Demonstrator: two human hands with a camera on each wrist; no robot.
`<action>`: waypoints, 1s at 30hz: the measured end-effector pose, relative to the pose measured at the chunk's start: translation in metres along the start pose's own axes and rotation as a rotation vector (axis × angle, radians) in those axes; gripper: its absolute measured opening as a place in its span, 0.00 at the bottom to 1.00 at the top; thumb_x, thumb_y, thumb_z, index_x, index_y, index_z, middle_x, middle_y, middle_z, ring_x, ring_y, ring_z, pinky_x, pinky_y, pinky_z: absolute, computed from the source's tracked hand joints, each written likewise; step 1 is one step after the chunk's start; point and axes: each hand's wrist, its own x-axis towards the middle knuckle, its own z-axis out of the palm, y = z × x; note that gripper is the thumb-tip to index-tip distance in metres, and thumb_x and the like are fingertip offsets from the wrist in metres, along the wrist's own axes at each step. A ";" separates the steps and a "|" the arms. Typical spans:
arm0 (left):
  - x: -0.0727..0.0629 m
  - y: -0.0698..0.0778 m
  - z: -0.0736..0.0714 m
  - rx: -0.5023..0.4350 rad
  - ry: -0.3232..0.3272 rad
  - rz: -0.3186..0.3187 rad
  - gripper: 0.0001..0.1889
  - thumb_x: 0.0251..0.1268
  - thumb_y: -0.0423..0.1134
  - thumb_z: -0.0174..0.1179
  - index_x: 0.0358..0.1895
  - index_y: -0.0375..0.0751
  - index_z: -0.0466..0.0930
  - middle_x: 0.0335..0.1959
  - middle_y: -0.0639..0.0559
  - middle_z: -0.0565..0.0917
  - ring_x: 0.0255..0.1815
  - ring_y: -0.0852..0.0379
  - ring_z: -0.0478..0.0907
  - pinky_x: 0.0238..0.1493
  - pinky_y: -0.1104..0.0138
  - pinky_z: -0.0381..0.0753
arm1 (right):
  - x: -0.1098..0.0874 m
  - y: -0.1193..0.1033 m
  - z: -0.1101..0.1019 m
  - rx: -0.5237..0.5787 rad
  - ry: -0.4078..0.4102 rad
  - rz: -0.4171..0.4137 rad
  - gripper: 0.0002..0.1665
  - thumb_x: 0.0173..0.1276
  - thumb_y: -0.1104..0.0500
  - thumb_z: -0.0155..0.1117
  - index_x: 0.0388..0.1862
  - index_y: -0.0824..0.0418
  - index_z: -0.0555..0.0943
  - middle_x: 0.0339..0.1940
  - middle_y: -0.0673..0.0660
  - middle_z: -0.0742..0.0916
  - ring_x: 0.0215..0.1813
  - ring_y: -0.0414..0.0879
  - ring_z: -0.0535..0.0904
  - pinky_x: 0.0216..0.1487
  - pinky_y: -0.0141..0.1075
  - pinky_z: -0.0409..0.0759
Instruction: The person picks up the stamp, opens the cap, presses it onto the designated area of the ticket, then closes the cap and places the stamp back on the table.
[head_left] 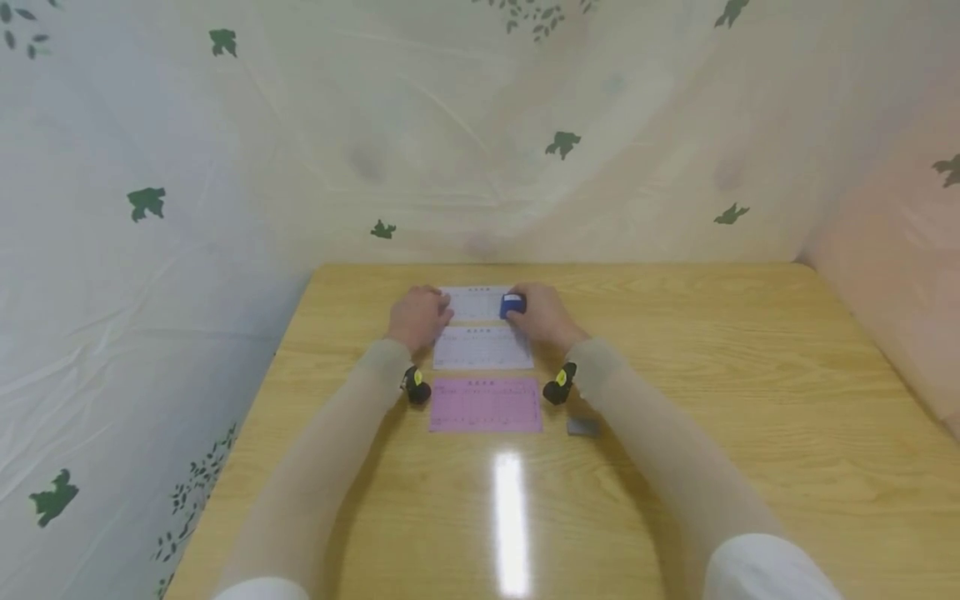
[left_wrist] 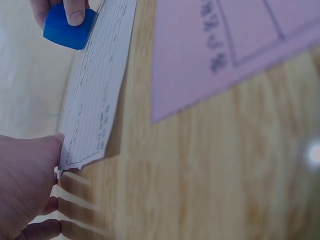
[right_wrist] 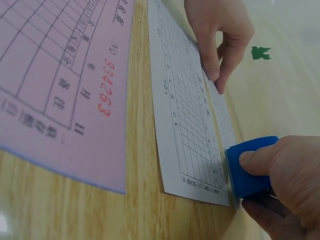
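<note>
Right now my right hand [head_left: 542, 317] grips a small blue stamp block [head_left: 512, 305], its fingers [right_wrist: 257, 161] curled round it, thumb across the near face. The block sits at the right end of the far white form [head_left: 474, 302], touching the paper where that sheet meets the middle white form [head_left: 483, 347]; from the right wrist view it stands upright on the counter [head_left: 712, 375] at the paper's corner.

My left hand [head_left: 418, 317] rests on the left end of those same white sheets, fingers [right_wrist: 212, 60] bent down so the tips press on the paper edge. They pinch nothing that I can make out; they lie close together, pressing rather than clamping.

Nearer to me lies a pink form [head_left: 486, 405], flat on the wood, just apart from the middle white one, with a red printed number along one side in the right wrist view. A small grey flat thing [head_left: 582, 427] lies on the counter just right of the pink form, under my right forearm; I cannot tell what it is.

No box, tray or other holder shows on the counter; the papers lie bare on the wood. A pale sheet printed with green leaves [head_left: 562, 143] hangs behind and to the left.
</note>
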 end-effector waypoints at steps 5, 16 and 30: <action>-0.001 0.000 0.000 -0.001 -0.007 -0.004 0.24 0.82 0.52 0.57 0.73 0.47 0.78 0.76 0.41 0.77 0.76 0.39 0.74 0.76 0.43 0.77 | 0.001 0.002 0.002 -0.007 0.004 -0.001 0.23 0.74 0.62 0.68 0.65 0.69 0.80 0.61 0.69 0.88 0.65 0.63 0.85 0.69 0.52 0.85; -0.005 0.004 -0.004 -0.006 -0.002 -0.012 0.24 0.82 0.52 0.56 0.73 0.47 0.78 0.77 0.42 0.76 0.77 0.39 0.73 0.76 0.43 0.77 | -0.003 0.000 0.004 -0.021 0.014 0.002 0.26 0.76 0.61 0.67 0.69 0.68 0.78 0.65 0.69 0.86 0.69 0.64 0.82 0.73 0.53 0.82; -0.004 0.004 -0.004 -0.012 -0.009 -0.019 0.24 0.82 0.52 0.56 0.73 0.47 0.78 0.77 0.42 0.76 0.77 0.39 0.73 0.75 0.42 0.77 | -0.004 -0.001 0.002 -0.012 0.025 -0.008 0.24 0.76 0.62 0.67 0.67 0.68 0.78 0.64 0.69 0.86 0.69 0.63 0.82 0.74 0.53 0.82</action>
